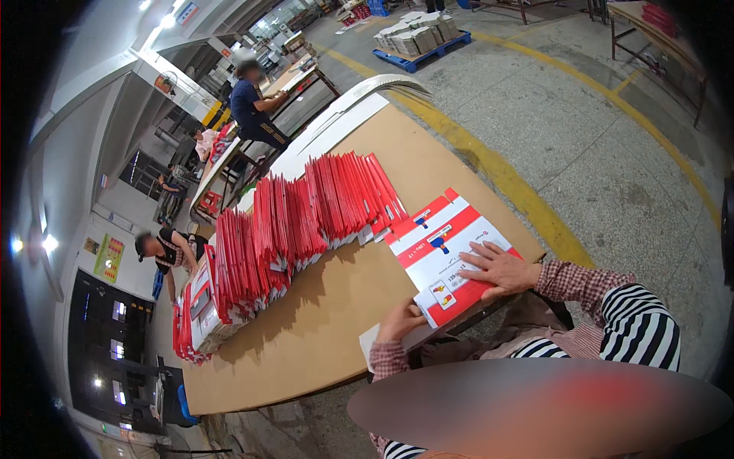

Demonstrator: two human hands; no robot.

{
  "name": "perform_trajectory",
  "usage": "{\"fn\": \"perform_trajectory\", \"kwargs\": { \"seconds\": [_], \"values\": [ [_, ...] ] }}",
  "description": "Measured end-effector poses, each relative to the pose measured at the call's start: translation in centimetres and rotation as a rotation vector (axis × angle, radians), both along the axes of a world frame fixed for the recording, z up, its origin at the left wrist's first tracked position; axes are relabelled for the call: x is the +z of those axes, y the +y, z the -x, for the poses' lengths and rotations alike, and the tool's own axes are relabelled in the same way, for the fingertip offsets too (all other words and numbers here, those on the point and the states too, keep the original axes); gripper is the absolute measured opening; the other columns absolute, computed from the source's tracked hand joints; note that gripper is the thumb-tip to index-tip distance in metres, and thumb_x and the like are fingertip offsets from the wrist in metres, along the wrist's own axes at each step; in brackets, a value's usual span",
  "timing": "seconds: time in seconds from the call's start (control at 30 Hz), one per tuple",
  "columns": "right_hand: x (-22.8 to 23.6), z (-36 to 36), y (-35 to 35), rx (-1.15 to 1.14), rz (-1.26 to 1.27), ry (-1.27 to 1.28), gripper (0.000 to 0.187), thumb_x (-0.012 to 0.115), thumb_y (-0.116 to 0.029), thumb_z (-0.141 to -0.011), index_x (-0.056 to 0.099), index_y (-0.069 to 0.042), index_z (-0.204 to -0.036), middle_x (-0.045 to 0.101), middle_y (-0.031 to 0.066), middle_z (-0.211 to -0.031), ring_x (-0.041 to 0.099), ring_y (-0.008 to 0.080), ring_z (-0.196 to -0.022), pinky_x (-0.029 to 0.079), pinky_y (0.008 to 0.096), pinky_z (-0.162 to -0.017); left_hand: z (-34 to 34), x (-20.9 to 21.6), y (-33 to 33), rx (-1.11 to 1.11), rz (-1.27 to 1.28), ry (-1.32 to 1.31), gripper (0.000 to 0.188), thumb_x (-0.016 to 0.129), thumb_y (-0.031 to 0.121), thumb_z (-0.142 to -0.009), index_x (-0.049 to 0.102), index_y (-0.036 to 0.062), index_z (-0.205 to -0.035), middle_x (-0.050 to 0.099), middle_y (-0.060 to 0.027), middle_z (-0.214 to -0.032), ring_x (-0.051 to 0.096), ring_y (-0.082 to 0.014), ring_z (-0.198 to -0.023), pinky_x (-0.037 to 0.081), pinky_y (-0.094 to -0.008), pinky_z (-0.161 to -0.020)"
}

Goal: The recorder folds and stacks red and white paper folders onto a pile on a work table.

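A flat red-and-white printed carton (428, 260) lies in front of me at the table's near right edge. My right hand (497, 269) rests on its printed face with the fingers spread out. At the carton's near left corner, my left hand (401, 320) is closed on the edge, its fingertips partly hidden. Beyond the carton, a long row of red folded cartons (306, 210) stands on edge, packed close together and curving toward the far left.
The brown tabletop (306, 352) carries the row. White sheets (336, 126) lie at its far end. One person (177, 256) works at the left end, another person (256, 107) at a table behind. A blue pallet (420, 57) with stacked pieces stands on the floor.
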State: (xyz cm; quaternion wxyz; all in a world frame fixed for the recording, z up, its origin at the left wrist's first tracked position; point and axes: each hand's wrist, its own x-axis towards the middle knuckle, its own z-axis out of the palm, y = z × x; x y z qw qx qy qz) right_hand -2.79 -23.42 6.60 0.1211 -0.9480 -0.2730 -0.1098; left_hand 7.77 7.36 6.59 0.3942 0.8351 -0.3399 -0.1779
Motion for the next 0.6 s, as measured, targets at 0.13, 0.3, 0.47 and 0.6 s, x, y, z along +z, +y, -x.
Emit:
{"fn": "perform_trajectory", "kwargs": {
  "seconds": [0.13,0.3,0.47,0.6],
  "values": [
    [-1.2,0.1,-0.4,-0.014,-0.186,-0.043,0.055,0.056,-0.046,-0.085,0.049,-0.012,-0.128,0.044,0.0159,-0.131,0.038,0.0344,-0.124,0.031,0.0503,-0.099,2.8,2.3,5.3,0.376,-0.203,0.152,0.041,0.079,0.024,-0.070,0.059,-0.0003,-0.096,0.061,-0.0098,-0.063,0.059,-0.0182,-0.057,0.046,-0.0307,-0.054],
    [-1.4,-3.1,2.1,0.163,-0.394,0.316,0.034,0.063,-0.035,-0.082,0.060,-0.008,-0.101,0.053,0.0130,-0.104,0.052,0.0305,-0.092,0.042,0.0429,-0.078,8.4,-1.5,4.5,0.586,-0.200,-0.389,0.020,0.070,0.014,-0.075,0.057,0.0010,-0.084,0.059,-0.0116,-0.070,0.056,-0.0256,-0.061,0.044,-0.0347,-0.057],
    [-0.5,-5.7,9.8,0.458,-0.420,0.088,0.049,0.064,-0.044,-0.081,0.056,-0.009,-0.115,0.050,0.0169,-0.112,0.052,0.0344,-0.098,0.045,0.0419,-0.082,12.3,-3.1,2.3,0.403,-0.563,-0.731,0.059,0.057,0.011,-0.075,0.042,0.0041,-0.132,0.047,-0.0145,-0.129,0.046,-0.0326,-0.116,0.038,-0.0451,-0.092],
    [-0.6,-5.9,9.7,0.624,-0.220,0.185,0.048,0.064,-0.045,-0.080,0.057,-0.013,-0.115,0.048,0.0132,-0.115,0.050,0.0336,-0.101,0.045,0.0426,-0.083,14.1,-1.7,4.6,0.203,-0.639,-0.631,0.070,0.059,0.018,-0.079,0.031,0.0053,-0.142,0.030,-0.0129,-0.147,0.031,-0.0294,-0.134,0.025,-0.0535,-0.104]
  ]
}}
